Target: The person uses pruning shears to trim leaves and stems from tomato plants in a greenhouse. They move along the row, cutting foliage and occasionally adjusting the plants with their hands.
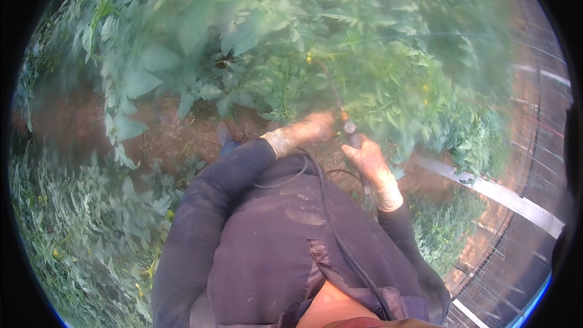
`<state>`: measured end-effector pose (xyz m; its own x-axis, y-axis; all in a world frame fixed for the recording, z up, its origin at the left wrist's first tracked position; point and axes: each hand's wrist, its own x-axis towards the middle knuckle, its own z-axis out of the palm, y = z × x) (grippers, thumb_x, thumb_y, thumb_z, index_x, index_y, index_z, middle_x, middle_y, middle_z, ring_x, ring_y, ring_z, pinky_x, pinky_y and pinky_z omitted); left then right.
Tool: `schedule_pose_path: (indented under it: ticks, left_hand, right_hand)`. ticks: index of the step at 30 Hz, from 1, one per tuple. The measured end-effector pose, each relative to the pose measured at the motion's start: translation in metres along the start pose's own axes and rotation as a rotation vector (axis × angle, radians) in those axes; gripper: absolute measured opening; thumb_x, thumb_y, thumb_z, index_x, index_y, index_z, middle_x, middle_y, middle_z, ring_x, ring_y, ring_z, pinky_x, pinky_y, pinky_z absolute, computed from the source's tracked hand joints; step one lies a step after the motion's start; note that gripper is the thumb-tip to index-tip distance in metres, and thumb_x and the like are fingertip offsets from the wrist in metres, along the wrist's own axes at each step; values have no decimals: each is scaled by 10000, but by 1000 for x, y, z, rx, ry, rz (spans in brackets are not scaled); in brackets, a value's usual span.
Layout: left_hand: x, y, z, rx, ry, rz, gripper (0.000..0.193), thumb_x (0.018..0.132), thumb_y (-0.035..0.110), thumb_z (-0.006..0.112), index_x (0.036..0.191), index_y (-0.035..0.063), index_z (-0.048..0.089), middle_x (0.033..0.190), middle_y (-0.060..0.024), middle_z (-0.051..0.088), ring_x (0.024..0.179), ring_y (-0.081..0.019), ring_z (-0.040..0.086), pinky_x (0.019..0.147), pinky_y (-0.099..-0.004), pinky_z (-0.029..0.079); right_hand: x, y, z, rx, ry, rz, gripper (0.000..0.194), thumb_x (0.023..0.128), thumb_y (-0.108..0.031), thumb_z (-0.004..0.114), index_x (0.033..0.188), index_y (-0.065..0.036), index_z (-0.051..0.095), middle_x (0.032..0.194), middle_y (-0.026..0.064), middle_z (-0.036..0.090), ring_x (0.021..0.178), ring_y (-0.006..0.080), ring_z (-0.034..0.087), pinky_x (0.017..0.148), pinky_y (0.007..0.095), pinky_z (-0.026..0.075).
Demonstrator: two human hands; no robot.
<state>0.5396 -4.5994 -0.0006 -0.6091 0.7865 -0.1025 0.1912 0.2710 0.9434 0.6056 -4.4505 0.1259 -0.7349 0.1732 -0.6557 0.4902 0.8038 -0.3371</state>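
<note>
My right hand grips the dark cylindrical handle of a wand-like tool. An orange collar joins the handle to a thin, slightly curved rod. This rod reaches up into the tomato plants, and its far end lies close to a yellow flower. Just left of the handle is my left hand, motion-blurred, its fingers too unclear to read. A pale cuff shows at each wrist. Down the front of my dark jacket runs a black cable; a loop of it hangs near my left forearm.
More tomato foliage stands on the left, behind my elbow. Reddish soil shows between the rows, with a shoe on it. A whitish strip crosses the right side, near a dark sheeted edge. A thin line crosses the upper leaves.
</note>
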Motion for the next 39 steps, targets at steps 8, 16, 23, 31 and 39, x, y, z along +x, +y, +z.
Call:
schedule_pose_path:
  ticks: [8, 16, 23, 31, 39]
  left_hand:
    - [-3, 2, -10, -149, -140, -217, 547, 836, 217, 679, 1348, 158, 496, 1278, -162, 592, 1163, -352, 579, 949, -432, 483]
    - [0, -10, -2, -181, -156, -219, 491, 884, 348, 613, 1333, 169, 532, 1226, -165, 634, 1138, -331, 602, 953, -412, 478]
    - [23, -52, 22, -437, -153, 49, 441, 908, 374, 575, 1278, 133, 578, 1245, -172, 621, 1158, -337, 585, 949, -423, 477]
    - [-55, -46, -92, -91, 119, -97, 439, 926, 333, 568, 1310, 120, 573, 1214, -169, 611, 1113, -317, 603, 953, -434, 479]
    - [-178, -30, -206, -217, 989, -237, 287, 941, 218, 585, 1173, 61, 648, 1107, -158, 678, 982, -282, 663, 862, -356, 514]
  right_hand:
    - [-2, -14, 7, 148, 2, -2, 397, 848, -261, 674, 1131, 5, 593, 825, 54, 620, 693, 127, 565, 619, 291, 473]
    - [20, -42, 7, 236, 67, -68, 435, 852, -303, 674, 1118, 30, 587, 866, 63, 635, 721, 121, 571, 629, 287, 475]
    - [20, -50, 11, 255, 74, 0, 441, 851, -318, 663, 1121, 22, 587, 868, 61, 629, 741, 127, 586, 643, 288, 488]
    - [-8, -75, 11, 520, 25, -61, 516, 855, -276, 657, 1306, -65, 524, 786, 8, 579, 549, 98, 523, 455, 255, 416]
    - [-39, -91, 8, 564, -67, -105, 656, 829, -291, 687, 1382, -14, 469, 1024, 95, 653, 767, 141, 604, 667, 277, 514]
